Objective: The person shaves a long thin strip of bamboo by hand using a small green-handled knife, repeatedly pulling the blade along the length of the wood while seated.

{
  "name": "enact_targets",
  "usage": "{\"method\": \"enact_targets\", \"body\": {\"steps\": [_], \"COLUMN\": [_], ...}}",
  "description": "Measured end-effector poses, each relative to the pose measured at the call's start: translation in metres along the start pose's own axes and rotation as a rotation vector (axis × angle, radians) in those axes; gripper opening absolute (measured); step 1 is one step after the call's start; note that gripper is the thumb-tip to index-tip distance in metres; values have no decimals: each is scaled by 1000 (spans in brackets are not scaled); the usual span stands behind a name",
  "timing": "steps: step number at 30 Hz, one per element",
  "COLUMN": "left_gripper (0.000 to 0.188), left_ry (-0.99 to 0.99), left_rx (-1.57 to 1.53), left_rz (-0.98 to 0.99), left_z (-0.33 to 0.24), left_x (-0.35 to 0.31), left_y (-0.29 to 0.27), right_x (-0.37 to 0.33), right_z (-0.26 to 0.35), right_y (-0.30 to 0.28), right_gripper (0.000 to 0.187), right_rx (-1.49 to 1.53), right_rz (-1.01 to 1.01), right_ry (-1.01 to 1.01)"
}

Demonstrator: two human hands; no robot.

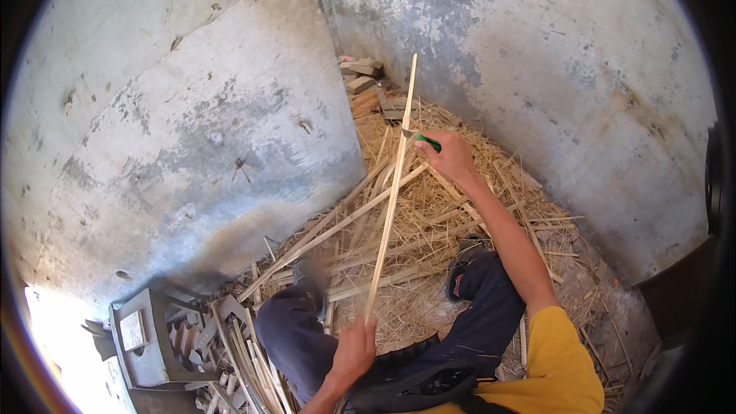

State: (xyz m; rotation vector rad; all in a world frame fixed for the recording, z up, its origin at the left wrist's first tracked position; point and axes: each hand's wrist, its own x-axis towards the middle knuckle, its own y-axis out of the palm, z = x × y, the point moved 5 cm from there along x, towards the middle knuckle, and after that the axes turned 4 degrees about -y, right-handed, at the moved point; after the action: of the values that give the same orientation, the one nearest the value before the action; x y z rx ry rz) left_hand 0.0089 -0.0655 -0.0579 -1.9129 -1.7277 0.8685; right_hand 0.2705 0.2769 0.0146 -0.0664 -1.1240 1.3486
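Note:
My left hand (355, 351) grips the near end of a long thin bamboo strip (391, 199) that points away from me toward the room's corner. My right hand (448, 155) is stretched out along the strip and holds a small knife with a green handle (428, 142) against it, the blade touching the strip about two thirds of the way up. I am seated on the floor, my dark-trousered legs (475, 314) spread on either side of the strip.
Pale shavings and several split bamboo strips (345, 222) cover the floor between two stained concrete walls. Wood offcuts (364, 84) are piled in the far corner. A small grey stool-like stand (146, 337) and more strips (253, 368) lie at lower left.

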Motion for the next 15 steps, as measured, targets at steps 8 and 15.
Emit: {"method": "enact_targets", "body": {"steps": [8, 15], "left_gripper": [32, 27], "left_ry": [-28, 82], "left_rx": [-23, -59], "left_rz": [-51, -90], "left_z": [3, 7], "left_x": [-18, -18], "left_y": [2, -1], "right_x": [10, 5], "right_z": [-16, -70], "right_y": [6, -40], "right_gripper": [38, 41], "right_rx": [-8, 249], "right_rz": [151, -162], "right_ry": [270, 349]}}
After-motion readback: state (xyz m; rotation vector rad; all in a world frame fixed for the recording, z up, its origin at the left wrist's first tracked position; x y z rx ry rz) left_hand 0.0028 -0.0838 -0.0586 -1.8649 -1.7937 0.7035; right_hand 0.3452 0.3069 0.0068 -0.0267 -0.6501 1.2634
